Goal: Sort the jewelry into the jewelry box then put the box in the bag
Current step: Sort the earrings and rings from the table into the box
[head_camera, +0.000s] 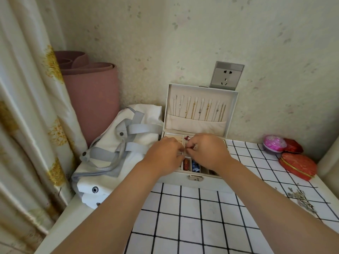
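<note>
jewelry box [197,177] sits open on the table [192,217] right under both hands, its lid [200,107] propped upright beyond them with chains hung in a row. the left hand [165,154] and right hand [207,151] have their fingers curled, tips meeting over the middle of the tray as if pinching something tiny; whether either really holds a piece i cannot tell, it is hidden by the fingers. to do this step well, i'd keep the hands low over the tray, so a dropped piece falls inside, and seat it fully in one compartment before letting go. a loose pile [300,198] lies well to the right of the right hand, likely still to sort. the bag [102,162] waits just left of the left hand. no brand, label or writing can be read anywhere.
</note>
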Demonstrator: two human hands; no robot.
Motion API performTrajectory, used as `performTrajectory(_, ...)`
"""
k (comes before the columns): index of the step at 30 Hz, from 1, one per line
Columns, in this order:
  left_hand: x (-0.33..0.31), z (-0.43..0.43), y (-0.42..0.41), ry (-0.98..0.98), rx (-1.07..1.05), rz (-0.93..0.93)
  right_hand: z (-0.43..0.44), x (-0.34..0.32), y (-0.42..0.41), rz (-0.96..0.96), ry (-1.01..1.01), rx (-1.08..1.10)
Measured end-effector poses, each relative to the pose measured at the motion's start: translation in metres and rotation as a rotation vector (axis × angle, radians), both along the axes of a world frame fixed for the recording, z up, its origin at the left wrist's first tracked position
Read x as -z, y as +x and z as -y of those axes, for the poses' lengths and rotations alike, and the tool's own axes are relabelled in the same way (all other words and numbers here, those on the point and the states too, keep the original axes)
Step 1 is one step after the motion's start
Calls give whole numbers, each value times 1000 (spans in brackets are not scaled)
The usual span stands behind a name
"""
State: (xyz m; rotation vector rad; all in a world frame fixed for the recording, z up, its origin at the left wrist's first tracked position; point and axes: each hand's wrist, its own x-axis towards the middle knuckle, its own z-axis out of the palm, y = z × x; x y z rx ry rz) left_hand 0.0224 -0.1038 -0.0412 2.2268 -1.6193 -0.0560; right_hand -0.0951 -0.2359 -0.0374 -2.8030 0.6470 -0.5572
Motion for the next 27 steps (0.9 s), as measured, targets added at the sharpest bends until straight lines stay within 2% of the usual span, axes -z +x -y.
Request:
performTrajectory(3,-1,0,0,0,-3,-13,4,-2,-2,-34,82,-34)
performTrajectory(7,-1,1,-1,-9,-14,-18,10,-2,-8,13,265,-17)
performTrajectory(10,1,2,-2,-35,-41,-62,12,-2,-8,1,298,-12)
performTrajectory(17,2,3,-2,-37,-42,-50,7,-5,-3,-55,234,-38)
performTrajectory(21,3,2,-3,-44,-41,-34,9,-2,-1,-13,265,53)
performTrajectory(27,3,2,-4,-5,-5,5,13,1,9,-40,-24,131)
